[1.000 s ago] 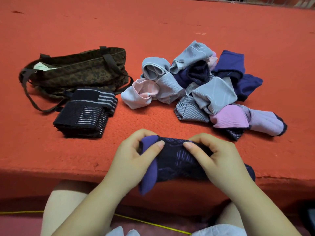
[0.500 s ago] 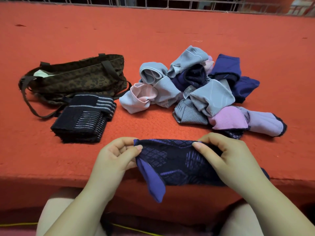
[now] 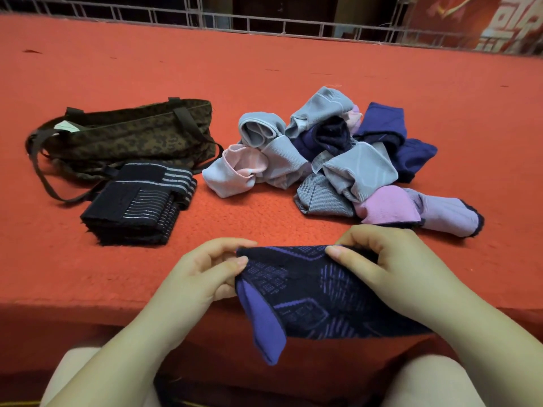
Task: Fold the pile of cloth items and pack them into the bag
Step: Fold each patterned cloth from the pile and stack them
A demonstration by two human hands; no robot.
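Note:
A dark navy patterned cloth (image 3: 317, 295) with a purple lining hangs over the near edge of the red surface. My left hand (image 3: 199, 277) pinches its top left corner and my right hand (image 3: 382, 268) pinches its top right edge. Behind them lies a pile of cloth items (image 3: 332, 160) in grey, pink, lilac and navy. A brown patterned bag (image 3: 132, 136) lies on its side at the left, with a folded black striped cloth stack (image 3: 138, 204) in front of it.
The red carpeted surface (image 3: 264, 71) stretches far back to a metal railing (image 3: 264, 23). The bag's dark strap (image 3: 44, 177) loops out to the left. My knees show below the near edge.
The navy cloth has been pulled out wider and flatter between my hands, which moved apart. The view has tilted up, showing the railing.

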